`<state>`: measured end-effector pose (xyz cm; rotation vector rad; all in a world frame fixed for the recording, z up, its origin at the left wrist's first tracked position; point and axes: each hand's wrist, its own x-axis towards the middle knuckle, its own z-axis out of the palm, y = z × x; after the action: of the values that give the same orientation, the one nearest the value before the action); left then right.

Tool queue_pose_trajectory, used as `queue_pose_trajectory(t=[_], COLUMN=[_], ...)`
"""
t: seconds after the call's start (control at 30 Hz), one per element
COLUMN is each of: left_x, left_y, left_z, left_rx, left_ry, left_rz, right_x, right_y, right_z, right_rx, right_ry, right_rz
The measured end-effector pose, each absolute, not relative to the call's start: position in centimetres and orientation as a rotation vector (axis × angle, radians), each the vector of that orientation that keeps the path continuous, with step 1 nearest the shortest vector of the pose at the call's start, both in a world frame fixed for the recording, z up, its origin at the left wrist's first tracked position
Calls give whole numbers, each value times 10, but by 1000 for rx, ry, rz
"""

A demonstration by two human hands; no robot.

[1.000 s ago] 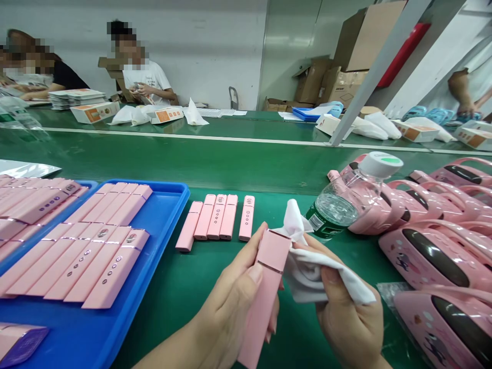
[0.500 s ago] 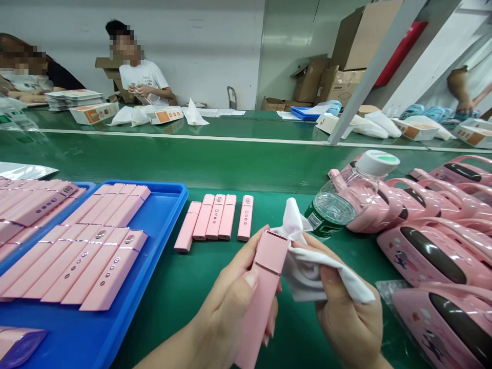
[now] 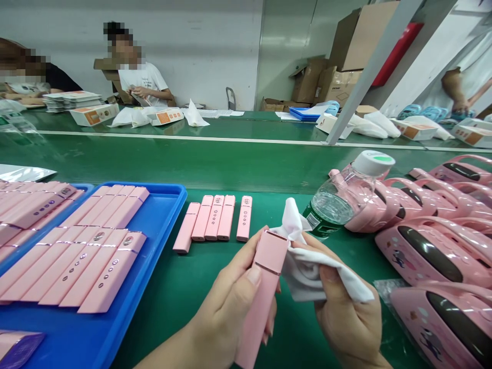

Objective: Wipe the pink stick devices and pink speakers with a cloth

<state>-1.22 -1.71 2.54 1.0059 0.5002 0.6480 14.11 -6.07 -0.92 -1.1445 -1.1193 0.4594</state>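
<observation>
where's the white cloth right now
In the head view, the white cloth is right of centre, held in the right hand, beside the upper end of the pink stick in the left hand.

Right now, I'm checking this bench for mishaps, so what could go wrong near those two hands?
The clear bottle stands just beyond the white cloth, so a sweep of the right hand might knock it into the glossy pink cases. The pink stick is gripped by the left hand above the green tabletop; if that grip loosened, it could drop.
</observation>
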Motion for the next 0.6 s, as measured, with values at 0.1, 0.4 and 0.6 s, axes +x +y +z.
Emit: queue_pose_trajectory(t=[0.1, 0.4, 0.6], left_x=[-12, -12, -12], left_y=[-17, -20, -19], left_z=[28, 26, 23], left_rx=[1006, 945, 972], left_ry=[468, 506, 455], left_rz=[654, 662, 681], right_x=[139, 139, 141], right_y=[-60, -61, -62], right_z=[-6, -5, -8], right_rx=[-1115, -1132, -1144], right_ry=[-1095, -1091, -1091], right_rz=[451, 478, 484])
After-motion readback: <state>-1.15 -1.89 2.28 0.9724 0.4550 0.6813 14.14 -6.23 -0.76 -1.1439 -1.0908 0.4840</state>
